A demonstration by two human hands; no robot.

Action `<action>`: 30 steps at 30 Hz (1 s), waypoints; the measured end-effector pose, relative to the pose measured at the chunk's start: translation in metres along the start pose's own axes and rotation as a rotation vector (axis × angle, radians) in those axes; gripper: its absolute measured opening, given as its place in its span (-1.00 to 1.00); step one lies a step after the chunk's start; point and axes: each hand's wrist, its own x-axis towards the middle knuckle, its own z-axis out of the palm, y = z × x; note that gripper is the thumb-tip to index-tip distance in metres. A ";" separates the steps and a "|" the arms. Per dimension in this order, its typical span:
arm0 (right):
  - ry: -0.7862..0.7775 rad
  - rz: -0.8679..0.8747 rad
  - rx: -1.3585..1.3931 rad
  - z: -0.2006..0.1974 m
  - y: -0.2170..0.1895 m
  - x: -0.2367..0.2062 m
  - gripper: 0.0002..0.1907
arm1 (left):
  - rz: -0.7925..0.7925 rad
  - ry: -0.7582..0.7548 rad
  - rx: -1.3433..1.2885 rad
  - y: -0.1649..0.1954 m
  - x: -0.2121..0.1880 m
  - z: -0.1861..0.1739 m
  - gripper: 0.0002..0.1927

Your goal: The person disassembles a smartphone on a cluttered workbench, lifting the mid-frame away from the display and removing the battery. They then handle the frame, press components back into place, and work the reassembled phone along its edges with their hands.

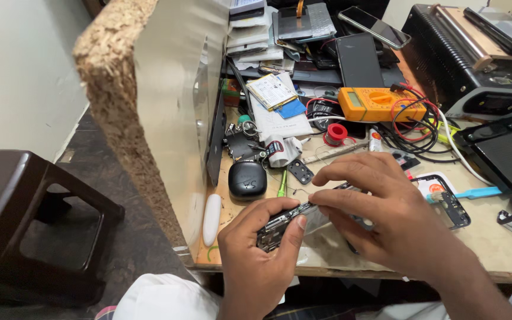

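the opened phone (pixel 294 220) is held edge-up just above the bench's (pixel 493 249) near edge, left hand (pixel 256 249) clamping its lower end, right hand (pixel 380 207) pinching its upper edge, seemingly mid-disassembly; prying further would need steady, gentle fingertip pressure.

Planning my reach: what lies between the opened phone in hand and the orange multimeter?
Head view: a red wire spool and small white tube lie between opened phone and orange multimeter.
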 end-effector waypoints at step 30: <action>0.032 0.058 0.166 0.013 0.001 -0.006 -0.66 | -0.055 0.006 0.053 0.004 0.002 0.000 -0.80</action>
